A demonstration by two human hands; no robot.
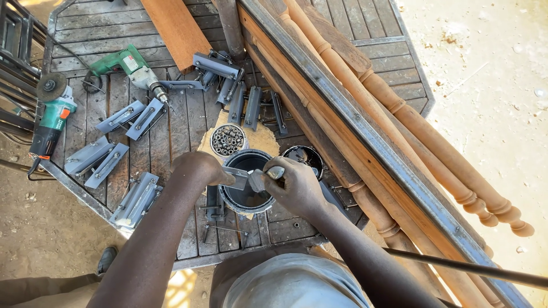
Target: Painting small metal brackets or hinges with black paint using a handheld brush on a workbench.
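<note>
Clearly the painting of a metal bracket [237, 177] was the step in hand, judging by how things lay. The left hand [201, 167] had its grip clenched on one end of the grey bracket and held it level over the open paint can [246, 183], which stood near the front edge of the slatted tabletop [171, 137]. The right hand [295, 183] was closed around a small brush or applicator [258, 180] whose tip touched the bracket's other end; its exact kind was too small to tell.

Just behind the can sat a round tin of small metal fittings [228, 140] on a scrap of board, and beside it to the right a second dark can [303, 158]. More grey brackets [129, 118] lay scattered over the slats to the left and behind, with a green drill [132, 67] and an angle grinder [51, 117] farther left. Turned wooden posts [399, 111] lay across a framed panel to the right.

The next move, I judged, called for steady, short strokes kept over the can so drips fell back in, and for the left fingers to stay clear of wet paint.
</note>
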